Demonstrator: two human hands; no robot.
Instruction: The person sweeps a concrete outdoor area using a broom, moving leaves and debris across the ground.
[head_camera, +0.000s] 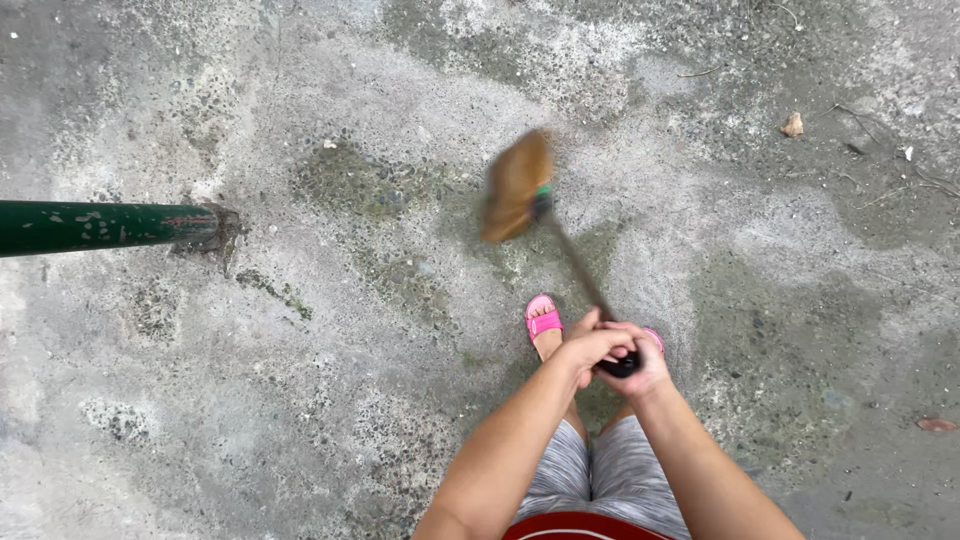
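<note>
Both my hands grip the top of a broom handle (580, 265) in front of my legs. My left hand (593, 347) wraps over the handle's black end, and my right hand (645, 368) clasps it from the right, just under the left. The broom's brown bristle head (515, 185) is blurred above the concrete, ahead of my feet. A green band sits where the head joins the handle. My feet wear pink sandals (543, 318) just below the handle.
A green metal pole (100, 225) with chipped paint is set into the concrete ground (330, 330) at the left. Dry leaves (792, 124) lie at the upper right, one more (935, 424) at the right edge, with thin twigs nearby.
</note>
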